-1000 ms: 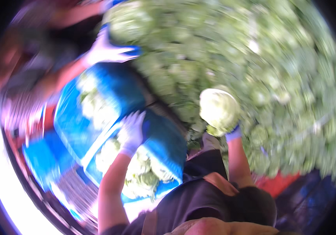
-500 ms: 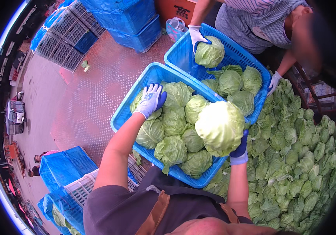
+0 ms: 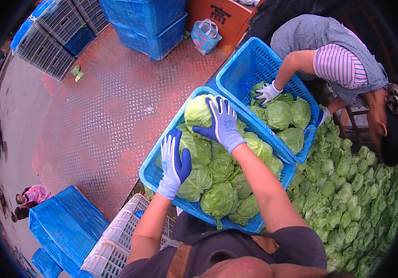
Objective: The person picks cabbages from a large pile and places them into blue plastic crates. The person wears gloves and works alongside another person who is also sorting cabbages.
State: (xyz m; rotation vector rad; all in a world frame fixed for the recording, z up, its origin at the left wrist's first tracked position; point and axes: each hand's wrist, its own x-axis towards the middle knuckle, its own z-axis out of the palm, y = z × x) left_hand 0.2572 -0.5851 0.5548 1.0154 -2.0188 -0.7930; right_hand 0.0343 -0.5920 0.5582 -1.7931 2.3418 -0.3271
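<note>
My right hand [image 3: 224,124], in a white and blue work glove, lies with spread fingers against a pale green cabbage [image 3: 197,111] at the far corner of a blue plastic crate [image 3: 286,178]. To its left, my gloved left hand [image 3: 175,160] is open, fingers stretched out, over the cabbages by the crate's left wall; it holds nothing. Several more cabbages [image 3: 220,199] fill this crate. Touching its far right side is a second blue crate [image 3: 238,67], partly filled. A co-worker's gloved hand [image 3: 268,93] rests on a cabbage in there.
A large heap of cabbages [image 3: 347,199] spreads on the right. The co-worker [image 3: 329,51] bends over beyond the second crate. Stacked blue crates [image 3: 145,32] and a light blue bag [image 3: 206,37] stand at the back. White crates [image 3: 115,245] are at lower left, beside metal flooring [image 3: 101,120].
My right hand has brought its cabbage from the crate's right side to the far left corner. My left hand has drawn nearer. The co-worker's hand has lowered a cabbage into the second crate.
</note>
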